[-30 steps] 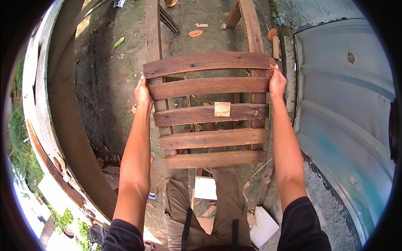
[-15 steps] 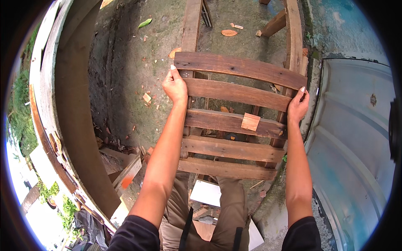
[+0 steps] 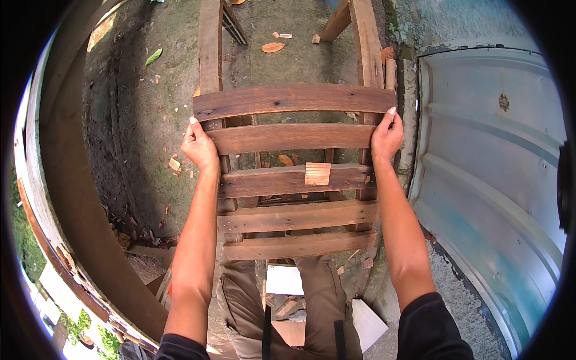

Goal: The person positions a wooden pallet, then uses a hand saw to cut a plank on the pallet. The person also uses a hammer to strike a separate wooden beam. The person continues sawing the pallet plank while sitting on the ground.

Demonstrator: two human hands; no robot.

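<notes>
A dark brown wooden slat (image 3: 294, 99) lies across two long rails of a wooden frame, the farthest in a row of several slats. My left hand (image 3: 200, 146) pinches its left end, thumb at the near corner. At the right end, my right hand (image 3: 387, 137) grips the opposite corner in the same way. Close behind my wrists is a second slat (image 3: 291, 138), parallel to the first with a gap between. A small pale wood block (image 3: 317, 173) rests on the third slat (image 3: 258, 181). Two lighter slats (image 3: 300, 216) lie nearer my legs.
The left rail (image 3: 210, 48) and right rail (image 3: 367, 45) run away from me over a dirty concrete floor with leaves and wood chips. A ribbed metal sheet (image 3: 480, 150) stands on the right. Curved-looking boards (image 3: 78, 180) border the left. A white panel (image 3: 284, 279) lies between my legs.
The view has turned, so the frame and both hands appear farther left and the slats more level. Both hands still hold the far slat's ends; the small block remains on the third slat.
</notes>
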